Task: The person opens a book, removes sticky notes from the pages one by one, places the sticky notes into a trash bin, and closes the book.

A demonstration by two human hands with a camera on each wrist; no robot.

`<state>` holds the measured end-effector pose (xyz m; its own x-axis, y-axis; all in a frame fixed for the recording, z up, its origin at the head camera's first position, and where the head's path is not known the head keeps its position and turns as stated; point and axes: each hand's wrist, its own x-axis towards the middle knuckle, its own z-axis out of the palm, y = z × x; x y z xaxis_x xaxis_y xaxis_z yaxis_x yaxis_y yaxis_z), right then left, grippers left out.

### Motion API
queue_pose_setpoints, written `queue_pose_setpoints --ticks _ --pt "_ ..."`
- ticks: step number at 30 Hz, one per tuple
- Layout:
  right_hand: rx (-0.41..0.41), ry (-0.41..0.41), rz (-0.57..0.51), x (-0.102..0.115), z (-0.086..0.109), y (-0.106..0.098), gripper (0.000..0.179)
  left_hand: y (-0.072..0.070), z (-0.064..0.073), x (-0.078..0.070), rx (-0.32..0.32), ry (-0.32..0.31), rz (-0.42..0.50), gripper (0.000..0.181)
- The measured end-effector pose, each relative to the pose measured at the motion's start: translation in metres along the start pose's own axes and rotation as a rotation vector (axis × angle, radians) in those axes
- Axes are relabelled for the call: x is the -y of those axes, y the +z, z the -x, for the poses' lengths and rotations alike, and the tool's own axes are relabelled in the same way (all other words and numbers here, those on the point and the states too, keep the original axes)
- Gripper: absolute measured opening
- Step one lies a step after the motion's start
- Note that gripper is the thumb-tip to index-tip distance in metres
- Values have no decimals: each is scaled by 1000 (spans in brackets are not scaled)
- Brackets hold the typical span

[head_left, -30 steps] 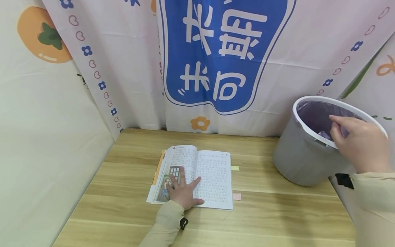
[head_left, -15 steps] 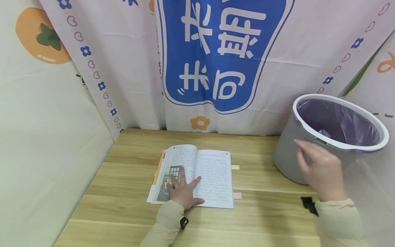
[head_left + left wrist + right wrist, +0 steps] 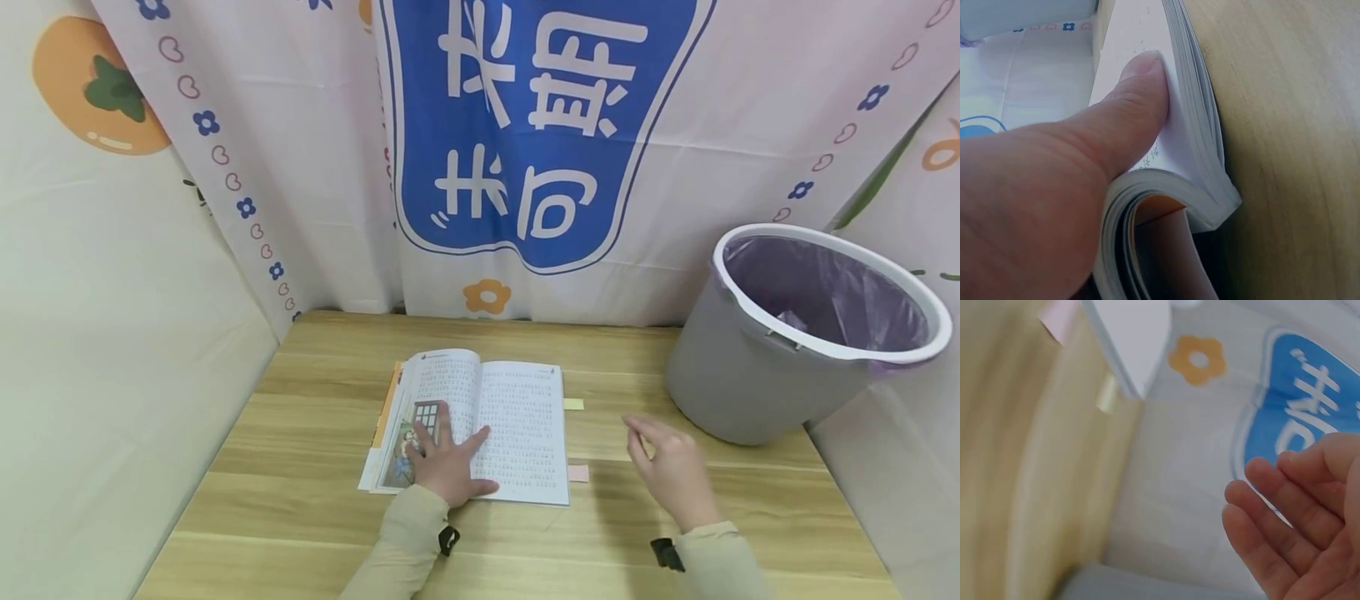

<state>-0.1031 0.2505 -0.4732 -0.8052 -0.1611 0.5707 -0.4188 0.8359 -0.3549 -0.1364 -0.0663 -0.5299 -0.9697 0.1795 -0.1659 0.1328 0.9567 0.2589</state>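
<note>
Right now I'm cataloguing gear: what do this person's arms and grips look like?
A pale beige fabric left sleeve and matching right sleeve cover the forearms. A black left cuff fitting and a black right cuff fitting show, too small to identify. The left grip and right grip wear no gloves.

A strip of bench [image 3: 626, 371] is offering passage between the book [image 3: 521, 425] and the bin [image 3: 738, 375]; the curtain [image 3: 337, 208] is blocking the far side.

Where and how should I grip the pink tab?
Probably best pinched by its outer end, with the right hand coming from the right: the pink tab juts past the open book's right edge toward that hand, while the left hand lies spread across the book.
</note>
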Motion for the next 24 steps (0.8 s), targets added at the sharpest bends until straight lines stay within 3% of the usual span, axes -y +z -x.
queue_pose_setpoints --ticks 5,15,24 --pt "131 132 -56 9 19 27 21 2 -1 1 3 -1 4 89" --pt "307 258 -87 24 43 64 22 9 -6 3 -13 1 5 91" --pt "324 266 -93 34 47 75 24 7 -5 2 -12 1 10 90"
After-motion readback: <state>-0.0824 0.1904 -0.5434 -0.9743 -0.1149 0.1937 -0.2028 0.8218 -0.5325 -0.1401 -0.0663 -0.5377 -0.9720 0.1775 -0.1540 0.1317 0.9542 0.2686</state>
